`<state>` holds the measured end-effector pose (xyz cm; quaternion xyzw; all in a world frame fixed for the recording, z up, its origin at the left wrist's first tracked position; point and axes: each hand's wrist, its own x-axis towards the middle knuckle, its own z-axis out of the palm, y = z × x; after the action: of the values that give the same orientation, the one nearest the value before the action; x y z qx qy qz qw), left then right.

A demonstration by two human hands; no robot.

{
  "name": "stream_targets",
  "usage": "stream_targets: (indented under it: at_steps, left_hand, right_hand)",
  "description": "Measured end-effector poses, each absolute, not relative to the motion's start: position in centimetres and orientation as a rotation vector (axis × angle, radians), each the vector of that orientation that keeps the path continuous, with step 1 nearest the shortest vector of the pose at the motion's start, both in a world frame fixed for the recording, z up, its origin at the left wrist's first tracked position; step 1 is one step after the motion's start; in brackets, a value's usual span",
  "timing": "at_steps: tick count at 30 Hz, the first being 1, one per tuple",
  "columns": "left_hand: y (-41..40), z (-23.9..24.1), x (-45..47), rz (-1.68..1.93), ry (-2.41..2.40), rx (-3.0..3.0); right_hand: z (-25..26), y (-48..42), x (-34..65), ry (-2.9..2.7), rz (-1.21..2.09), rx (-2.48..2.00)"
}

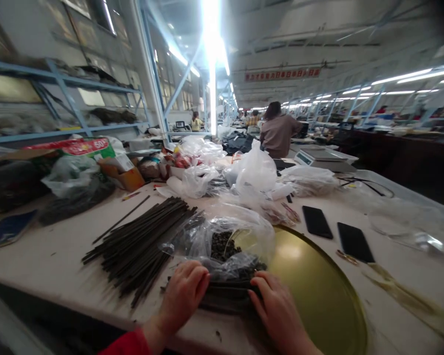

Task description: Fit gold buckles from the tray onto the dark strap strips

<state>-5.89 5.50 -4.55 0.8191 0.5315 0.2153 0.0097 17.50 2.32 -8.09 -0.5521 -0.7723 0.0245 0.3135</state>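
Both hands are at the near edge of the table, with dark strips point(227, 297) stretched between them. My left hand point(185, 291) has its fingers curled closed at the left end of these strips. At the right end, the fingers of my right hand point(276, 308) are bent in a pinch around them. Just beyond lies an open clear plastic bag point(203, 231) with small dark pieces point(224, 246) inside. A fanned pile of long dark strips point(144, 241) is to the left. A round gold-coloured tray point(311, 281) extends right, partly under the bag.
Two black phones point(317, 222) point(355, 242) lie right of the tray. White plastic bags point(255, 170), a scale point(320, 157) and an orange box point(124, 175) stand farther back. Dark-filled bags point(76, 182) are at left. A person point(280, 130) is beyond the table.
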Motion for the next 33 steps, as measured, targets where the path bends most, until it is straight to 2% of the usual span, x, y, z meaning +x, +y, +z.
stream_targets:
  at_steps: [5, 10, 15, 18, 21, 25, 29, 33]
  left_hand:
    - [12.2, -3.1, -13.5, 0.736, 2.215, 2.256]
    - [17.4, -5.7, -15.3, 0.446, 2.197, 2.125]
    - [17.5, -6.1, -14.9, 0.449, 2.27, 1.991]
    - [15.7, -3.6, -14.4, 0.598, 2.271, 2.015]
    - [11.4, -1.0, -12.4, 0.746, 2.12, 2.153]
    - [3.4, 0.3, -7.9, 0.847, 1.477, 2.436]
    - [-1.6, 0.0, -4.7, 0.799, 1.288, 2.177]
    - [-2.5, 0.4, -3.2, 0.586, 1.179, 1.46]
  right_hand:
    - [-9.1, 3.1, 18.4, -2.065, -0.19, -1.275]
    - [-9.4, 3.4, 19.5, -2.121, -0.343, -1.243]
    - [-8.3, 1.9, 19.6, -2.06, -0.275, -1.234]
    - [-6.8, 0.8, 18.8, -1.954, -0.042, -1.269]
    - [-4.9, 0.1, 17.6, -1.683, 0.497, -1.341]
    - [-2.1, 0.2, 16.0, -1.208, 1.179, -1.174]
    - [-0.3, 0.2, 15.2, -1.166, 1.341, -1.116]
    - [0.0, -0.5, 14.7, -1.178, 1.477, -1.161]
